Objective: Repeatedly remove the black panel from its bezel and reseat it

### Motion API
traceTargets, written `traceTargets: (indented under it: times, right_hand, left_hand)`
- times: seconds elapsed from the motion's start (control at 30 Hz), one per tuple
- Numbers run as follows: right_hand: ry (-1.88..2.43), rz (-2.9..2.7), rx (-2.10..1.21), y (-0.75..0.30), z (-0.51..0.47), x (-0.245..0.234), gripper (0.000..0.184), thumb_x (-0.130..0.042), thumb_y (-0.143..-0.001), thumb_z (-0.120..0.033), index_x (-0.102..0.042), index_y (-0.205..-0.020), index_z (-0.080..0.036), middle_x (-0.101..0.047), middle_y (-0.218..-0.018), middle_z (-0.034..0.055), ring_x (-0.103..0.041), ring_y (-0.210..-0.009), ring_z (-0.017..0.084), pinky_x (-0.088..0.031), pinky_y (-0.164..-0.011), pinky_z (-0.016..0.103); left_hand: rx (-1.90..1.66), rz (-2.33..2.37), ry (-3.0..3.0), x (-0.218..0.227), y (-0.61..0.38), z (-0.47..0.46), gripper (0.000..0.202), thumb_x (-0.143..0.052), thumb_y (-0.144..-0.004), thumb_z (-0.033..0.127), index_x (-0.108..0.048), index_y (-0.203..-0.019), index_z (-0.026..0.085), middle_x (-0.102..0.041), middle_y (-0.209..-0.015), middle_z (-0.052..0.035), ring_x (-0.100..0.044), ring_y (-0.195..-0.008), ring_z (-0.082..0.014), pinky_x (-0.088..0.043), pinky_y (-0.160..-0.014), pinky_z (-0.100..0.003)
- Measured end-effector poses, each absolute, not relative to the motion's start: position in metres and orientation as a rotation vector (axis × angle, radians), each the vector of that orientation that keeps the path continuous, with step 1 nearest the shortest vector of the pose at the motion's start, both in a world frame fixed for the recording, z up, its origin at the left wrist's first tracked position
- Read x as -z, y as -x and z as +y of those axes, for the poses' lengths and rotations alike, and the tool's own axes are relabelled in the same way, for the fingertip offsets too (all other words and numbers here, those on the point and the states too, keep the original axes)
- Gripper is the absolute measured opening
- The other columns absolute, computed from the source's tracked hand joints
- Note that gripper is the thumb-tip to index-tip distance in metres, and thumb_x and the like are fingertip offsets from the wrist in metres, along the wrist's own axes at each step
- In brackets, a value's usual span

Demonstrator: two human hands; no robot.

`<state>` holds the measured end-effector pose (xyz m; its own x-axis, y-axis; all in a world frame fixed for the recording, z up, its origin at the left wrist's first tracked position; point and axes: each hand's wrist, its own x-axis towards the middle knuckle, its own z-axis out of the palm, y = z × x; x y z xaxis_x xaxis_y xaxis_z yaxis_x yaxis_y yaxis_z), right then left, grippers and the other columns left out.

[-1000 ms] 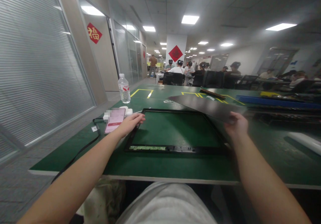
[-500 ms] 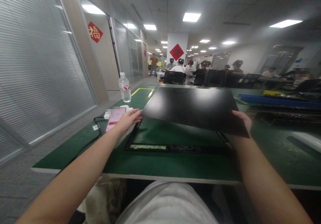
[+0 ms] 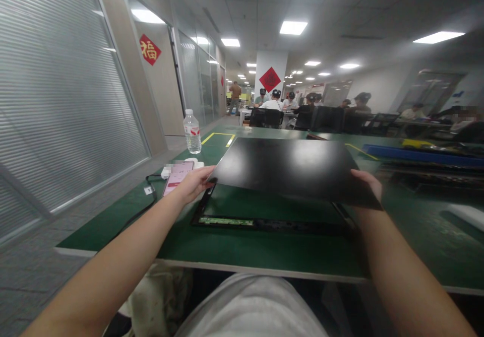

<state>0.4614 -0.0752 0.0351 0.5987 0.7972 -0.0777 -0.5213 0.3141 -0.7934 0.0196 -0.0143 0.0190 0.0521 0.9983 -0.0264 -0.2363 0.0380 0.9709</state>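
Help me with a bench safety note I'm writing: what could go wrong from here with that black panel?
The left hand and right hand hold the black panel only near its sides, so it might slip and hit the black frame below.
The green circuit strip on the frame's near bar lies uncovered, so a dropped panel edge could damage it.
The phone lies right beside the left hand, so a sideways move might nudge it.

A frame [image 3: 295, 225] lies on the surface [image 3: 264, 254], a panel [image 3: 291, 168] above its far part. A phone [image 3: 174, 179] lies to the frame's left, a bottle [image 3: 192, 134] to its left rear.
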Motion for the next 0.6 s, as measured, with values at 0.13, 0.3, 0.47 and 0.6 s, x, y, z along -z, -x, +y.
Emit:
traceTargets:
  times: [0.13,0.3,0.47,0.6]
  right_hand:
    - [0.946,-0.42,-0.877,-0.467,-0.07,-0.028,0.011,-0.061,-0.074,-0.008,-0.065,-0.072,-0.018,-0.071,-0.067,0.0003,-0.068,-0.062,0.016,-0.06,-0.07,0.03]
    - [1.006,-0.591,-0.932,-0.472,-0.066,-0.022,0.008,-0.062,-0.075,-0.017,-0.066,-0.072,-0.023,-0.07,-0.069,0.003,-0.072,-0.077,0.025,-0.062,-0.074,0.039]
    - [1.114,-0.65,-0.884,-0.478,-0.062,-0.02,0.008,-0.062,-0.074,-0.022,-0.065,-0.067,-0.026,-0.07,-0.066,0.0028,-0.072,-0.079,0.027,-0.062,-0.076,0.043]
    - [1.24,-0.733,-0.96,-0.484,-0.061,-0.018,0.008,-0.063,-0.074,-0.031,-0.066,-0.067,-0.027,-0.07,-0.063,0.0043,-0.072,-0.076,0.03,-0.062,-0.072,0.046]
  left_hand:
    - [-1.166,1.062,-1.009,-0.021,-0.02,-0.018,0.021,-0.08,-0.065,0.033,-0.072,-0.078,0.018,-0.071,-0.07,-0.0022,-0.066,-0.063,-0.0178,-0.05,-0.052,-0.024]
    - [-1.179,0.974,-1.1,-0.021,-0.018,-0.019,0.03,-0.082,-0.063,0.029,-0.073,-0.089,0.018,-0.074,-0.081,-0.0031,-0.067,-0.065,-0.0173,-0.048,-0.051,-0.023]
    - [-1.171,0.941,-1.138,-0.021,-0.018,-0.019,0.038,-0.083,-0.064,0.028,-0.073,-0.099,0.016,-0.076,-0.085,-0.0055,-0.067,-0.066,-0.0166,-0.05,-0.054,-0.022]
    - [-1.197,0.909,-1.14,-0.021,-0.018,-0.019,0.037,-0.083,-0.065,0.027,-0.074,-0.098,0.015,-0.077,-0.084,-0.0056,-0.068,-0.064,-0.0157,-0.05,-0.054,-0.022]
